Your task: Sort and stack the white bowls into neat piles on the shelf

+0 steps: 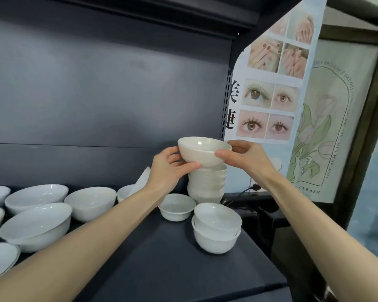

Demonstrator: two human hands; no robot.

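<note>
A white bowl point(203, 151), empty, held by both hands above the tall stack point(206, 185).

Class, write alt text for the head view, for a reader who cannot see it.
A left hand and right hand hold a bowl over a tall stack on a dark shelf. More bowls sit to the left, a nested pair in front, a poster at right.

1. Left hand point(168, 168): raised, thumb pressed along the near lower wall of a white bowl point(202, 152), fingers curled round its left side.
2. Right hand point(248, 158): thumb on the bowl's near right wall, fingers wrapped behind the rim.
3. Left forearm point(92, 232) and right forearm point(310, 216): bare, extended forward, converging from the lower corners.
</note>
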